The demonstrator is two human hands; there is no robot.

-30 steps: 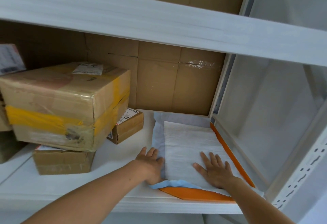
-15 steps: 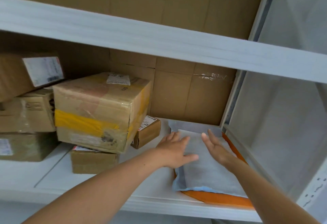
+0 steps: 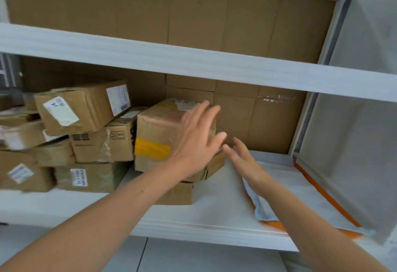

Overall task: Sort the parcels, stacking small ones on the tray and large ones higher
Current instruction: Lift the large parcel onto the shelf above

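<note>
While both are spread and empty, the left hand [image 3: 193, 145] is held before the yellow-taped box [image 3: 154, 136], the right hand [image 3: 247, 164] just right of it, probably to lift it higher; flat parcels [image 3: 300, 186] are laid on the tray [image 3: 326, 195] further right.

White shelving [image 3: 193, 65] — cardboard backing [image 3: 214, 14], pale floor [image 3: 193, 256].

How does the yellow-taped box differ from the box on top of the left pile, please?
The yellow-taped box carries a yellow band; the top box shows white labels and no yellow. The yellow-taped box sits roughly level; the top box is tilted. Both are brown cardboard.
</note>
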